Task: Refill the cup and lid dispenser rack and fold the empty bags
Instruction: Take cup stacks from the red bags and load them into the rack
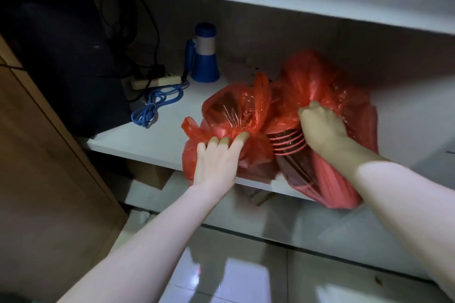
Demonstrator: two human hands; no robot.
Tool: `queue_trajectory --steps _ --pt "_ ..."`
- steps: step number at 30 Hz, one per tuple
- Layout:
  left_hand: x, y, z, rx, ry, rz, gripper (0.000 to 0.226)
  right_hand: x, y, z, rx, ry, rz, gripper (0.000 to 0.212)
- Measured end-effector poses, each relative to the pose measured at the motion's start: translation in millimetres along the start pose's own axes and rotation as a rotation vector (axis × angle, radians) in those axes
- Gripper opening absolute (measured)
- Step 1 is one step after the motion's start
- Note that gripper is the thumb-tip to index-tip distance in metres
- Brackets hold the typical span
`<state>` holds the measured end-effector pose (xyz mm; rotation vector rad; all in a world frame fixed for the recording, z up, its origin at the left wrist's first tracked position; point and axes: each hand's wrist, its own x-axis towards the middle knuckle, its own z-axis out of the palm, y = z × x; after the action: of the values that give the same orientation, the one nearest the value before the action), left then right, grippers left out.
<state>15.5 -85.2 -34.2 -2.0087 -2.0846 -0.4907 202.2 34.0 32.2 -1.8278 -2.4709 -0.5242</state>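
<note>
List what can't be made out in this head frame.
- Contents of left red bag: dark shape only, blurred by the plastic.
- Right red bag: stacked rims show; count and type unclear.
- Right hand: fingers curled out of sight.
- Lower shelf box: mostly hidden by the shelf, label too small.
- Dark object at left: unlit.

Two translucent red plastic bags sat side by side, touching, on the shelf edge: the smaller left bag [231, 115] knotted; the larger right bag [327, 96] held stacked rimmed cups [286, 144], overhanging.
</note>
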Motion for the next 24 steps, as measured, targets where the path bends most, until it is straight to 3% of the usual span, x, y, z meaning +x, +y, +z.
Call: queue_trajectory --steps 6,10,13,17,24 --pt "-24 12 -52 -0.059 0.133 0.079 0.063 -62 5 -34 0.085 0.043 -0.077 0.026" --pt "-61 18 -81 -0.029 0.196 0.082 0.057 -110 -5 -53 0.336 -0.03 -0.061 0.027" --pt "-95 18 -102 -0.006 0.194 0.085 0.058 -141 -7 -68 0.286 0.018 -0.112 0.009" --pt "-132 21 -131 0.007 0.25 0.119 0.045 -187 5 -93 0.307 -0.006 -0.132 0.015" --pt "-173 73 -170 -0.078 0.3 0.241 0.038 -286 58 -117 0.686 -0.06 0.229 0.017"
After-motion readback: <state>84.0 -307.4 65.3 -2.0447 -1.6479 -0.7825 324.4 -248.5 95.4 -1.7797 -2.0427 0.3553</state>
